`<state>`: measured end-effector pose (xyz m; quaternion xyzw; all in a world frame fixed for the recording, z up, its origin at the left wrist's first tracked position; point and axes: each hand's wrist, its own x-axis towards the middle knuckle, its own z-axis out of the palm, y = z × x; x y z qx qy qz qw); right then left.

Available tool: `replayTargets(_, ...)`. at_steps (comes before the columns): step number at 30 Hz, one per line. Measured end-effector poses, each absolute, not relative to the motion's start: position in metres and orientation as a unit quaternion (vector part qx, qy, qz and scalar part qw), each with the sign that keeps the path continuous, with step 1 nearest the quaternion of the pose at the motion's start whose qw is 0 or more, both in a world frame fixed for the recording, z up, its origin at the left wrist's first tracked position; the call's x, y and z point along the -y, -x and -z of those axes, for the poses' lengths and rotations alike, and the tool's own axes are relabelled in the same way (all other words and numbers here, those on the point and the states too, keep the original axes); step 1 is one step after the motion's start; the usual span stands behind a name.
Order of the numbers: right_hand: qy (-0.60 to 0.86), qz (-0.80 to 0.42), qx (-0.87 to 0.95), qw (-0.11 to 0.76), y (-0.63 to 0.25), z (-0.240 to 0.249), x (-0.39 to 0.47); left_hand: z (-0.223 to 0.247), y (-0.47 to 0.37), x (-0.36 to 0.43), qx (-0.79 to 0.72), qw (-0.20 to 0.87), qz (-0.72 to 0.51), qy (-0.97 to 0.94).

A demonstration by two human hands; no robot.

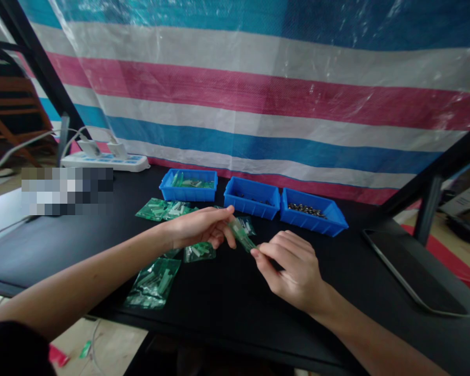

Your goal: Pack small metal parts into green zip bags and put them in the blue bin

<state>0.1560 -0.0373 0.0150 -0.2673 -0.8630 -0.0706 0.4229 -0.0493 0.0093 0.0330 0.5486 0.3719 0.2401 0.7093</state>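
Note:
A small clear green bag (243,235) is stretched between my two hands above the black table. My left hand (203,224) has its thumb and fingers at the bag's upper left end. The right hand (288,263) pinches the lower right end between thumb and forefinger. Below and left of my left hand lie green bags with pale pieces, one large (153,283) near the front edge and a smaller one (199,251). More green bags (166,209) lie behind my left wrist. Another small bag (247,225) is partly hidden behind the held one.
Three blue bins stand at the back: one with green pieces (188,185), one with few dark pieces (251,197), one with many small metal parts (313,211). A phone (413,271) lies right on the table (235,313); a power strip (105,161) is back left.

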Motion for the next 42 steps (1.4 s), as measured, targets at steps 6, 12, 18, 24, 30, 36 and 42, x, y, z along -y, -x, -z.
replayTargets(6, 0.259, 0.027, 0.867, 0.425, -0.156, -0.012, 0.036, -0.028, 0.049, -0.009, -0.359, 0.721, -0.211, -0.553)
replayTargets(12, 0.248, -0.036, 0.861, 0.442, -0.152, -0.012, 0.042, -0.024, 0.053, -0.011, -0.316, 0.73, -0.184, -0.578)
replayTargets(18, 0.24, -0.028, 0.859, 0.451, -0.15, -0.014, 0.048, -0.025, 0.052, -0.008, -0.303, 0.735, -0.176, -0.58)
replayTargets(24, 0.236, -0.04, 0.868, 0.435, -0.151, -0.013, 0.049, -0.027, 0.052, -0.007, -0.302, 0.731, -0.165, -0.589)
replayTargets(30, 0.285, -0.072, 0.841, 0.455, -0.15, -0.012, 0.049, -0.027, 0.051, -0.008, -0.303, 0.725, -0.169, -0.595)
replayTargets(36, 0.261, -0.107, 0.848, 0.448, -0.15, -0.014, 0.048, -0.029, 0.05, -0.006, -0.308, 0.72, -0.165, -0.599)
replayTargets(42, 0.283, -0.151, 0.817, 0.48, -0.149, -0.016, 0.049, -0.027, 0.051, -0.006, -0.307, 0.721, -0.167, -0.598)
